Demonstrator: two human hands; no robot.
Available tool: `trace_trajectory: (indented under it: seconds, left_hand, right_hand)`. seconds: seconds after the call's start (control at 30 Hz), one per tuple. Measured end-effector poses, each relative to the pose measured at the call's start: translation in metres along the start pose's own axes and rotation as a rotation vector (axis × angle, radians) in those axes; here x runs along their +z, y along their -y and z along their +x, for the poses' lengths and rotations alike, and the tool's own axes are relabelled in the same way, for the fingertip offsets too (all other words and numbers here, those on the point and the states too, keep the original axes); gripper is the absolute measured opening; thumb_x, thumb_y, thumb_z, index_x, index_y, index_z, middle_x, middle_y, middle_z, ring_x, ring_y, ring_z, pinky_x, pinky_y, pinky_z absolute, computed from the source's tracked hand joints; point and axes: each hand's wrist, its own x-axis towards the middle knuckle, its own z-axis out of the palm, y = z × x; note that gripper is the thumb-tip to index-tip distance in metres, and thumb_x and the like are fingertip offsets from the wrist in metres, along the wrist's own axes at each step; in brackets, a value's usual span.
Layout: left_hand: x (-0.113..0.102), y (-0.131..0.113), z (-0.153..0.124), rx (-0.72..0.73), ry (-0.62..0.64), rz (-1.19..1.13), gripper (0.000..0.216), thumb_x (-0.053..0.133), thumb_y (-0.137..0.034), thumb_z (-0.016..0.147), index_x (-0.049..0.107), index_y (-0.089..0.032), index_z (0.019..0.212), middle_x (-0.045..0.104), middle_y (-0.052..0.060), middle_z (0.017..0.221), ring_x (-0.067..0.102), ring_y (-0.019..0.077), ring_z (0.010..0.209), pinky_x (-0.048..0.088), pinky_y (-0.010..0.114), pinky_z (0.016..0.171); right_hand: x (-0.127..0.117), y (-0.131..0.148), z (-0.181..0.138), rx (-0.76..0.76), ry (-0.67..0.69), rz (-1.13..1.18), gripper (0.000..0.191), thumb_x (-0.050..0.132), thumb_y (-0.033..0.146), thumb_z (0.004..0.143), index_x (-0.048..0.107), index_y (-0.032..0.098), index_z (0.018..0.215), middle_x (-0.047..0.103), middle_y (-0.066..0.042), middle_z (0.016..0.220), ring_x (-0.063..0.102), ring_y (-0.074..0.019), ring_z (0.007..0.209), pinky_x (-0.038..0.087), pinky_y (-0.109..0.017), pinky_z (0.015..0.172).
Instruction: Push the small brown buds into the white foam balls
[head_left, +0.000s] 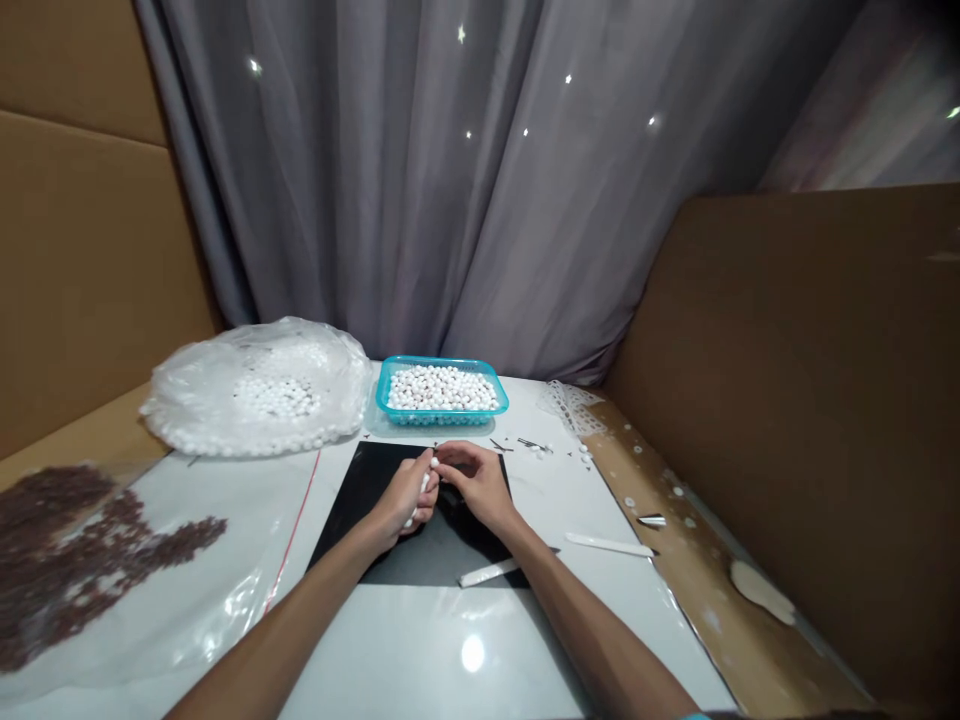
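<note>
Head view: nearest, a round glare shines on the white tabletop point(375, 650), and a clear bag of brown bits point(75, 560) lies at the left. A white-handled tool point(484, 575) rests partly on the black mat point(420, 560), beside the right forearm; a second white tool point(607, 545) lies farther right. Above the mat, the left hand point(409, 495) is curled around several white balls point(434, 463), one standing out at its fingertips. The right hand point(484, 485) is bent inward, thumb and fingers close to that ball (whether they grip anything, I cannot tell). Beyond the hands, dark slender pieces point(532, 444) are scattered to the right. A blue tray point(442, 417) full of similar balls stands behind, just beside a bulging plastic bag point(277, 395). A grey curtain point(375, 180) hangs farthest back.
</note>
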Motion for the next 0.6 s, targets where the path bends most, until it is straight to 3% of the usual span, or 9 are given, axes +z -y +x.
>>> trace_trajectory:
  seconds: [0.1, 0.3, 0.6]
  left_hand:
    - [0.0014, -0.0015, -0.0001, -0.028, 0.005, -0.071, 0.054, 0.050, -0.073, 0.091, 0.042, -0.024, 0.069, 0.032, -0.008, 0.050, 0.027, 0.0077, 0.032, 0.009, 0.016, 0.031]
    - [-0.0015, -0.0031, -0.0009, -0.092, 0.130, -0.317, 0.033, 0.056, -0.045, 0.086, 0.036, -0.025, 0.069, 0.027, -0.009, 0.051, 0.020, 0.0081, 0.033, 0.008, 0.019, 0.029]
    - [-0.0067, -0.0030, 0.0027, -0.110, 0.107, -0.253, 0.034, 0.054, -0.048, 0.083, 0.034, -0.026, 0.068, 0.027, -0.009, 0.050, 0.020, 0.0074, 0.033, 0.008, 0.018, 0.029]
  right_hand:
    - [0.0046, 0.0004, -0.0031, -0.045, -0.028, -0.018, 0.025, 0.079, 0.037, 0.088, 0.081, 0.023, 0.110, 0.081, -0.009, 0.107, 0.077, -0.0287, 0.099, 0.062, -0.044, 0.093]
    - [0.0068, 0.0021, -0.0064, -0.095, -0.033, -0.148, 0.021, 0.074, 0.037, 0.094, 0.084, 0.026, 0.109, 0.082, -0.009, 0.109, 0.077, -0.0311, 0.101, 0.060, -0.048, 0.097]
    - [0.0004, 0.0051, 0.0011, -0.173, 0.043, -0.317, 0.016, 0.071, 0.030, 0.095, 0.085, 0.024, 0.101, 0.083, -0.008, 0.104, 0.078, -0.0275, 0.094, 0.063, -0.039, 0.088]
